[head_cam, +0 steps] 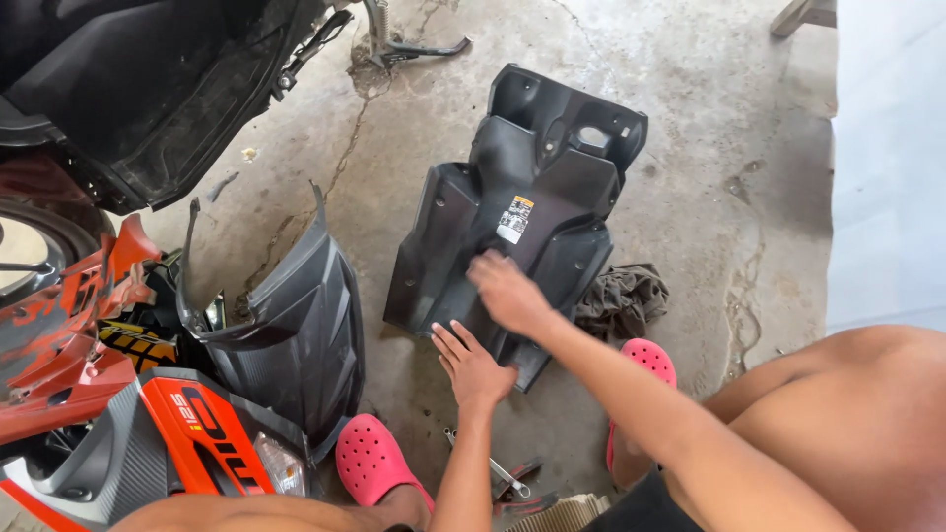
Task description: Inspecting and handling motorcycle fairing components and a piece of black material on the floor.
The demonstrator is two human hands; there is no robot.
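Black plastic scooter panel (522, 212) lies flat on the concrete floor (690, 89) at centre frame, steadied by the left hand (473, 365) pressing open-palmed and the right hand (507, 293) resting loosely on top, gripping nothing.

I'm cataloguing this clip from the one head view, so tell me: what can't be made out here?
- Right hand fingertips: motion-blurred on the black panel; any grip unclear.
- Panel's near edge: hidden under both hands and the right forearm.
- Left hand palm: faces down, contact unseen.
- Tools by the pink clog: too small, partly behind the left arm.
- Scooter: cut off by the top and left edges.
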